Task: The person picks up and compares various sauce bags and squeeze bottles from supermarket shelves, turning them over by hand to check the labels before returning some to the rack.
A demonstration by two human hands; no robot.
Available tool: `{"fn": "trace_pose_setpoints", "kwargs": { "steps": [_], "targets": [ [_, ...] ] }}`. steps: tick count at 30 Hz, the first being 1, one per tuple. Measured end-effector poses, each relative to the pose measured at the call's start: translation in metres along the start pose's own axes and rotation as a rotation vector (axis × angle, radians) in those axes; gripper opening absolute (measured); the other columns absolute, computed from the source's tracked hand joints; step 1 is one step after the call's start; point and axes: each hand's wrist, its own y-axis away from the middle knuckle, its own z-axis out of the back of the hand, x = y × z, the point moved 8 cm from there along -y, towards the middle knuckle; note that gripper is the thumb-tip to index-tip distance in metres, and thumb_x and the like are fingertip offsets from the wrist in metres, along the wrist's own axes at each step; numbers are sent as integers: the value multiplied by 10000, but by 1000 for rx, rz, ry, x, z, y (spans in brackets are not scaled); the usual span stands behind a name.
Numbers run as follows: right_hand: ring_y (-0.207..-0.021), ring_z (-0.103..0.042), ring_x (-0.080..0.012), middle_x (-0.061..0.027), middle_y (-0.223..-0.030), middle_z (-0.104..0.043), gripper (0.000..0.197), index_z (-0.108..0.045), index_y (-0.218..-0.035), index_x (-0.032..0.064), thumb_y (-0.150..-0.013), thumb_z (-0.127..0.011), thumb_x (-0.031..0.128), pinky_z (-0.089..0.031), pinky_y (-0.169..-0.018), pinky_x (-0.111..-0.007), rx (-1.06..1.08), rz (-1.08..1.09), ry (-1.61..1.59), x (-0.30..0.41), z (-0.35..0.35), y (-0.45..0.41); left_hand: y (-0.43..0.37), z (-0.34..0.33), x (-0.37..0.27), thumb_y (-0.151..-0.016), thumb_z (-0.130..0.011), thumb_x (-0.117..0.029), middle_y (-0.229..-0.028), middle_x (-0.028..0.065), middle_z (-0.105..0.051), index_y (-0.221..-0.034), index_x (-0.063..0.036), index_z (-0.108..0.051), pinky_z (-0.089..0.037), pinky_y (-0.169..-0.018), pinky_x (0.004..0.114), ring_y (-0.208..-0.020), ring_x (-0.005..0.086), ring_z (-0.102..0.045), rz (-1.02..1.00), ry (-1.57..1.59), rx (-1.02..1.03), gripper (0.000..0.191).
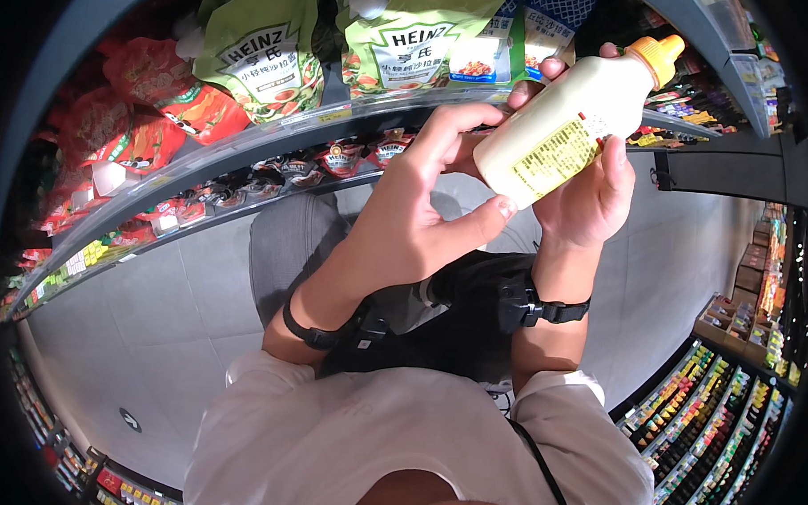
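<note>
A white squeeze bottle (569,118) with a yellow cap and a printed yellow back label is held tilted, its cap towards the upper right. My left hand (433,193) grips the bottle's lower end, thumb at the base and fingers behind it. My right hand (583,185) supports the bottle from below and behind, with the thumb at the label's edge and fingertips showing past the far side. Just beyond the bottle, green Heinz salad dressing pouches (411,49) and blue and white sauce pouches (488,52) stand on the upper shelf.
The curved shelf edge (248,140) runs close in front of my hands. Red pouches (176,91) fill its left part, and small Heinz packs (342,158) lie on the lower shelf. Product racks (698,423) and cardboard boxes (742,324) stand at the right across the tiled floor (155,297).
</note>
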Motion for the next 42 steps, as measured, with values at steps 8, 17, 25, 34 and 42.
{"fn": "trace_pose_setpoints", "kwargs": {
  "steps": [8,17,25,34,42],
  "targets": [
    [-1128,-617,-355,-210,-1345,-513,702,-207,-1558,136,-1016,-466,500,-555,-939,-478,-115,-26,-79,1,9,11,-2,-9,13,-833,-728,-40,-1076,141,-672,-1343,21,-418,-481,-918,349,-942,177,-649,63,6,52,600],
    [-1110,-633,-332,-185,-1301,-556,684,-284,-1509,103,-1016,-444,549,-566,-924,-460,-191,-16,-71,13,19,25,1,-28,21,-840,-741,-42,-1076,127,-667,-1353,10,-402,-476,-893,336,-913,156,-631,49,-2,93,617],
    [-1087,-642,-325,-184,-1284,-565,678,-313,-1492,86,-1015,-446,549,-571,-909,-451,-230,-59,-6,11,26,24,2,-29,28,-840,-729,-32,-1069,123,-664,-1352,12,-394,-474,-880,319,-899,143,-612,69,25,66,613],
    [-1068,-654,-317,-186,-1277,-573,661,-392,-1430,29,-1018,-444,544,-581,-887,-442,-192,-48,-51,4,24,14,0,-25,25,-895,-644,-39,-1189,162,-644,-1395,19,-333,-428,-996,337,-1101,180,-603,115,-2,91,592],
    [-1077,-655,-323,-189,-1279,-579,659,-411,-1417,8,-1026,-431,538,-583,-890,-452,-233,-68,-40,4,30,15,-3,-25,28,-864,-684,-31,-1117,142,-651,-1377,12,-350,-451,-924,329,-993,170,-600,95,-16,68,613]
  ]
}}
